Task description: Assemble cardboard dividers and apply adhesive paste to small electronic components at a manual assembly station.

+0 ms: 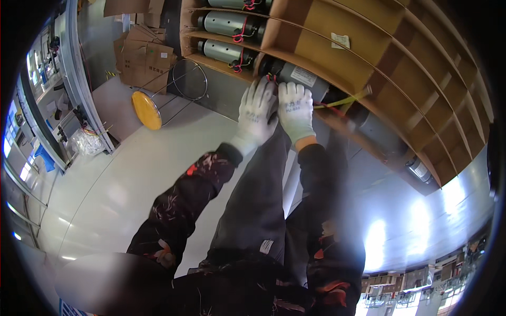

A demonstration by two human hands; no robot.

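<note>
A grey cylindrical motor point(300, 79) with black ends and a white label lies at the near edge of a cardboard-divided box. My right hand point(296, 108), in a white glove, has its fingers bent over the motor's near side. Beside it, my left hand point(256, 113), gloved too, is at the motor's left end by the red wires; its thumb stands apart from the fingers, with a dark part between them. The gloves hide the undersides of the fingers and part of the motor.
Similar motors point(224, 51) with red wires fill the compartments at upper left. Another motor point(377, 131) lies farther right, blurred. Thin cardboard dividers point(363, 68) span the box. A stool with a yellow round seat point(146, 110) lies tipped on the floor, near folded cardboard boxes point(142, 58).
</note>
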